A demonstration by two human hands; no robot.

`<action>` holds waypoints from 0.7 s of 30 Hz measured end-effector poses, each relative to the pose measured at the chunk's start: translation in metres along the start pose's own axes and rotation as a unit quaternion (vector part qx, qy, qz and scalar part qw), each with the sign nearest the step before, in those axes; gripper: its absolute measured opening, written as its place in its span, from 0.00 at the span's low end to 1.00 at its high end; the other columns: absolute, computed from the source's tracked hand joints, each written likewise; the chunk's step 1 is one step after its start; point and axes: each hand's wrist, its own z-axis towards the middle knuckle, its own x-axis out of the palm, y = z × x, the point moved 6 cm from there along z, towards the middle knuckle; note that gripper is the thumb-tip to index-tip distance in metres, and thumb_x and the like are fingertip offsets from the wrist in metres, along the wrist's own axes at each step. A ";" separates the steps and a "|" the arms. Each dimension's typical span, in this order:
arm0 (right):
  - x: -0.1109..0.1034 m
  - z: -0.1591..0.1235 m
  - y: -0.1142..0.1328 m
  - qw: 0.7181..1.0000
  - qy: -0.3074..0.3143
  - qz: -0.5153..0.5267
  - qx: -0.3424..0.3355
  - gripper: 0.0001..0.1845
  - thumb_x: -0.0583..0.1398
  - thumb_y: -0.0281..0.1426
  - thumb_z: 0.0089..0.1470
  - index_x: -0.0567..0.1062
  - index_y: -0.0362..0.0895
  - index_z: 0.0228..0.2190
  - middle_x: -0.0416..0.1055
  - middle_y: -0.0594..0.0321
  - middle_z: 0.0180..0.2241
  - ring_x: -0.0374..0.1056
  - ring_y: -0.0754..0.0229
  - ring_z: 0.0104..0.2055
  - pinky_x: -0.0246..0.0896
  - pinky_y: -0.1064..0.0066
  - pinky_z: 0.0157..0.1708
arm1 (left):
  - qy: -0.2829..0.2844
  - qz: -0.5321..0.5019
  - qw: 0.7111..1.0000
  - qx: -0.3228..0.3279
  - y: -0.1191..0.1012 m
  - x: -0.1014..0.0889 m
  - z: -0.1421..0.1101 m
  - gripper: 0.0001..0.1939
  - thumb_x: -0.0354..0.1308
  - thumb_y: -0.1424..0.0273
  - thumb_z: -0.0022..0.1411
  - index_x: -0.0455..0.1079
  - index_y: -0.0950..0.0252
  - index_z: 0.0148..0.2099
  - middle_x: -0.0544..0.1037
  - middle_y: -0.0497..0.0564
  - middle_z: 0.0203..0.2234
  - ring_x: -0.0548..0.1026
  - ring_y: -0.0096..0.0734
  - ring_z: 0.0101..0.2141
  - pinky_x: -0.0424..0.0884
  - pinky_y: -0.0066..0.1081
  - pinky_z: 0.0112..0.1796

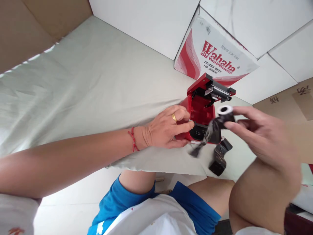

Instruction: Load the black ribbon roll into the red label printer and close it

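A red label printer (pixel 200 111) sits on the cloth-covered table with its lid raised, showing the red inside and a black roller under the lid. My left hand (pixel 168 129) grips the printer's left side, its fingers curled over the edge. Between the thumb and fingers of my right hand (pixel 264 140) is a roll of black label paper (pixel 226 117) with a white core, held just right of the open compartment. A loose, blurred tail of the roll hangs down across the printer's front. Another black label strip (pixel 218 158), partly curled, lies near the table's front edge.
Behind the printer stands a white and red water carton (pixel 217 55) against the white tiled wall. A pale green cloth (pixel 97 81) covers the table. Brown cardboard (pixel 288 120) is at the right, and more cardboard (pixel 41 26) at the upper left.
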 end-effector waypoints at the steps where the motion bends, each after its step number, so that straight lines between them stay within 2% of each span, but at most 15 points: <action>1: -0.013 -0.010 -0.015 0.999 -0.024 0.037 0.032 0.30 0.69 0.56 0.57 0.82 0.52 0.55 0.78 0.62 0.30 0.66 0.59 0.26 0.58 0.64 0.26 | -0.004 -0.007 1.000 -0.002 0.000 0.000 0.000 0.19 0.63 0.56 0.71 0.70 0.63 0.56 0.77 0.60 0.47 0.75 0.48 0.51 0.77 0.48 0.52; 3: -0.026 -0.024 -0.047 0.993 -0.023 0.085 0.084 0.32 0.71 0.58 0.55 0.83 0.52 0.54 0.81 0.57 0.37 0.71 0.57 0.31 0.62 0.63 0.29 | -0.014 -0.008 1.000 -0.003 -0.001 0.001 0.000 0.19 0.64 0.58 0.71 0.70 0.64 0.56 0.76 0.61 0.50 0.75 0.51 0.55 0.78 0.50 0.54; 5: -0.019 -0.028 -0.076 0.989 0.024 0.082 0.124 0.34 0.71 0.59 0.53 0.84 0.51 0.52 0.82 0.56 0.38 0.72 0.56 0.33 0.64 0.63 0.29 | -0.024 -0.006 1.000 -0.003 -0.002 0.001 -0.001 0.20 0.64 0.58 0.71 0.70 0.64 0.57 0.76 0.62 0.51 0.75 0.51 0.56 0.78 0.51 0.54; 7: 0.005 -0.024 -0.093 0.983 0.103 0.077 0.130 0.34 0.70 0.60 0.53 0.84 0.48 0.50 0.82 0.56 0.37 0.73 0.55 0.34 0.67 0.64 0.30 | -0.025 -0.005 1.000 -0.007 -0.003 0.001 -0.001 0.21 0.63 0.58 0.71 0.68 0.64 0.59 0.76 0.62 0.51 0.75 0.52 0.56 0.79 0.52 0.53; 9: 0.036 -0.020 -0.096 0.976 0.169 0.093 0.099 0.31 0.69 0.58 0.55 0.85 0.47 0.47 0.84 0.56 0.40 0.76 0.54 0.37 0.72 0.63 0.36 | -0.021 -0.003 1.000 -0.013 -0.003 0.002 -0.001 0.21 0.62 0.57 0.71 0.68 0.63 0.59 0.76 0.62 0.51 0.76 0.53 0.55 0.80 0.53 0.52; 11: 0.061 -0.018 -0.096 0.975 0.185 0.100 0.075 0.27 0.68 0.54 0.57 0.85 0.47 0.46 0.84 0.57 0.41 0.76 0.53 0.38 0.73 0.62 0.38 | -0.017 0.000 1.000 -0.016 -0.004 0.002 -0.001 0.21 0.62 0.58 0.71 0.67 0.63 0.59 0.76 0.62 0.51 0.76 0.53 0.55 0.81 0.54 0.51; 14: 0.074 -0.022 -0.104 0.986 0.112 0.079 0.091 0.27 0.65 0.52 0.60 0.85 0.47 0.50 0.80 0.60 0.32 0.72 0.56 0.31 0.69 0.64 0.32 | -0.017 0.004 1.000 -0.017 -0.005 0.001 -0.001 0.20 0.62 0.59 0.72 0.67 0.64 0.59 0.76 0.62 0.50 0.77 0.53 0.54 0.82 0.54 0.51; 16: 0.067 -0.029 -0.117 0.990 0.039 0.051 0.123 0.30 0.62 0.53 0.63 0.83 0.45 0.54 0.74 0.64 0.26 0.67 0.58 0.27 0.65 0.65 0.29 | -0.015 0.002 1.000 -0.015 -0.006 0.001 0.000 0.20 0.62 0.59 0.72 0.68 0.65 0.58 0.76 0.63 0.50 0.77 0.53 0.54 0.82 0.54 0.52; 18: 0.055 -0.037 -0.131 0.988 -0.022 0.014 0.152 0.33 0.62 0.55 0.60 0.83 0.42 0.53 0.69 0.65 0.24 0.65 0.58 0.25 0.62 0.64 0.28 | -0.008 -0.008 1.000 -0.018 -0.006 0.001 0.000 0.20 0.62 0.60 0.72 0.68 0.65 0.59 0.76 0.63 0.50 0.76 0.53 0.54 0.82 0.54 0.52; 21: 0.049 -0.047 -0.147 0.984 -0.038 -0.023 0.171 0.34 0.65 0.57 0.53 0.86 0.43 0.48 0.70 0.65 0.23 0.66 0.56 0.25 0.62 0.62 0.28 | -0.006 -0.027 0.999 -0.025 -0.005 0.002 -0.001 0.20 0.62 0.61 0.71 0.68 0.64 0.59 0.75 0.62 0.50 0.76 0.51 0.54 0.82 0.53 0.53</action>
